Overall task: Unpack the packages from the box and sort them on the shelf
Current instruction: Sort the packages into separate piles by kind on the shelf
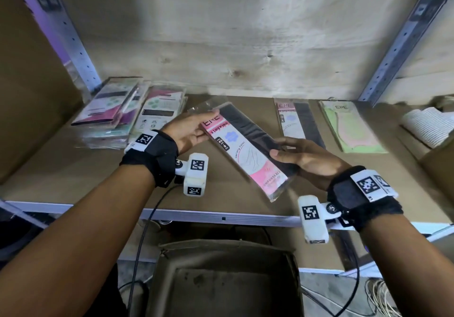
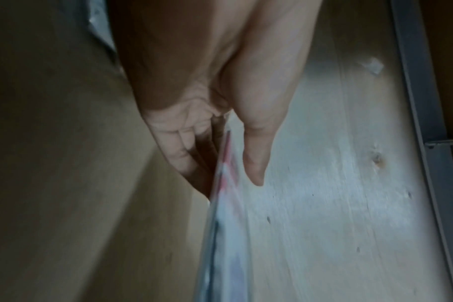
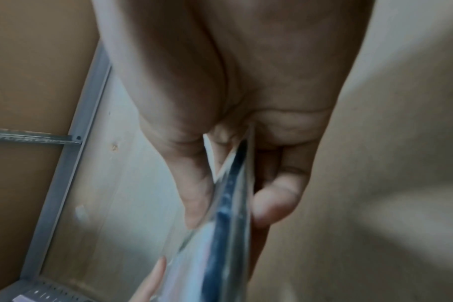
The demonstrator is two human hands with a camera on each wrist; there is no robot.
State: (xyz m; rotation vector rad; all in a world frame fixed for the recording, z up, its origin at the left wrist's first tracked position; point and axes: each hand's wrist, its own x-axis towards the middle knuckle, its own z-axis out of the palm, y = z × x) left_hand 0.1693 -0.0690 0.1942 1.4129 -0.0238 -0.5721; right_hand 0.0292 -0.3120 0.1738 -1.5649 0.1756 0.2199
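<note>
Two hands share one stocking packet (image 1: pixel 245 149), held slantwise above the middle of the shelf (image 1: pixel 73 169); the left hand (image 1: pixel 189 132) pinches its far top end, thumb on the face and fingers (image 2: pixel 184 147) beneath, while the right hand (image 1: pixel 304 159) pinches its dark long edge, probably to read the label before sorting; a matching packet (image 1: pixel 294 120) lies near the back edge, a green one (image 1: pixel 353 130) towards the right corner, a stack (image 1: pixel 122 113) in the back left corner; the box (image 1: pixel 226 280) sits below the front edge.

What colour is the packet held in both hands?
The stocking packet has a pink-and-white card with black fabric beside it; clearest in the head view.
</note>
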